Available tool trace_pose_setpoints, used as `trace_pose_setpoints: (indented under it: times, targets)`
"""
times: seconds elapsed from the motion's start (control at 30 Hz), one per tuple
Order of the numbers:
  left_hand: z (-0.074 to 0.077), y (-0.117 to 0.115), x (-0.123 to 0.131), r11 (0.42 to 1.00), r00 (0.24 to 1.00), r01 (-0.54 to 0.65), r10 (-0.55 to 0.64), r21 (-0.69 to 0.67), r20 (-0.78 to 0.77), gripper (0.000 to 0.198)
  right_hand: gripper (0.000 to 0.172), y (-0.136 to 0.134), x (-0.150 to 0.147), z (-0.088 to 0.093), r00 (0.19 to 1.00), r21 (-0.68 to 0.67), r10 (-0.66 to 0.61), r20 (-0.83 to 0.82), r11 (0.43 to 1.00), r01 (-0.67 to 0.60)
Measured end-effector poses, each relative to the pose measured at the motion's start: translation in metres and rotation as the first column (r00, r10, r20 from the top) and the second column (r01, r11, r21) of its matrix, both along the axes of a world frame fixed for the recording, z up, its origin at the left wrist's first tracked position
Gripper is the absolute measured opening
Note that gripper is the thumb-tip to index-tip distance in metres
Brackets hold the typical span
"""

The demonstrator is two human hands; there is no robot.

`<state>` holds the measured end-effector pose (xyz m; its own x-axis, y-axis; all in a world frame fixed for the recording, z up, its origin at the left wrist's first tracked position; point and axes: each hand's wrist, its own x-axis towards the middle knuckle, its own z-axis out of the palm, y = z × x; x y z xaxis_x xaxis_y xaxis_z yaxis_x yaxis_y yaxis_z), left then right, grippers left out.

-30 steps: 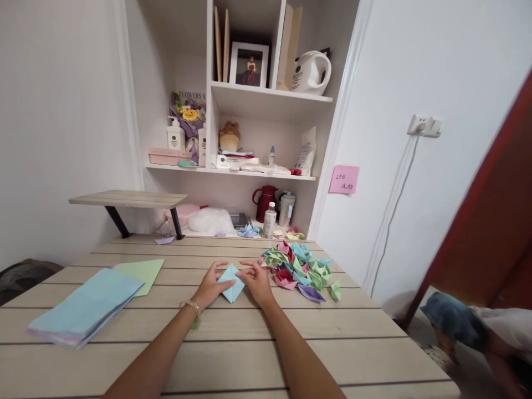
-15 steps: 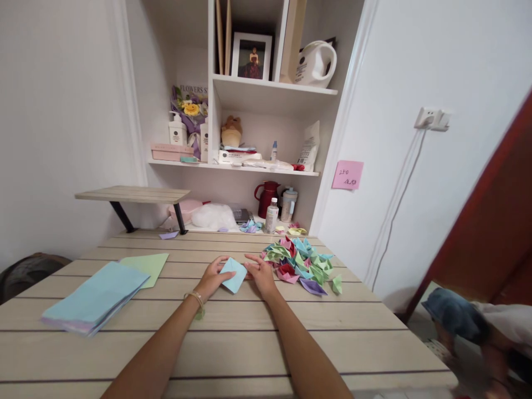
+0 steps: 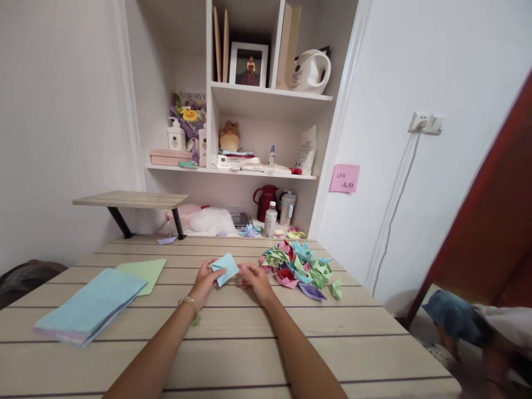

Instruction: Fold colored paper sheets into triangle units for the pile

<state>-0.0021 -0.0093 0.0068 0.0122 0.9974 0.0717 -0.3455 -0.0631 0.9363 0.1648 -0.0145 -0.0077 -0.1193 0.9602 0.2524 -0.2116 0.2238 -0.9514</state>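
The small blue sheet is matt paper, the tabletop wood-look planks, the jug smooth plastic.

Left fingers partly hidden, person cropped

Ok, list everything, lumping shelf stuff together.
folded paper: one, light blue, centre
paper boats: many, mixed, table's right
paper stack: one, blue on top, table's left
loose sheet: one, green, by stack
scrap: one, purple, by stand
stand: one, pale, back left
table: one, pale, foreground
shelf items: many, mixed, white shelves
note: one, pink, wall
socket: one, white, wall
other person: one, blurred, right
left hand: one, holding folded paper
right hand: one, beside it
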Motion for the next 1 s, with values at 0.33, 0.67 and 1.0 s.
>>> trace_pose_setpoints:
  times: [0.33, 0.67, 1.0]
  targets:
    - [0.0024, -0.0041, 0.0017, 0.989, 0.987, 0.144, -0.147, 0.044, 0.066, 0.029, 0.033, 0.0006, 0.0004, -0.0032, 0.970, 0.112, 0.060, 0.236, 0.990, -0.088]
    - [-0.0043, 0.0035, 0.0025, 0.989, 0.980, 0.112, -0.095, 0.092, -0.175, 0.024, 0.034, -0.0004, 0.0012, 0.0033, 0.968, 0.160, -0.242, 0.063, 0.960, 0.229]
    - [0.0045, -0.0021, 0.0029, 0.990, 0.990, 0.130, -0.126, 0.053, -0.067, 0.050, 0.029, -0.0008, 0.0017, 0.0051, 0.972, 0.165, -0.231, 0.031, 0.961, 0.223]
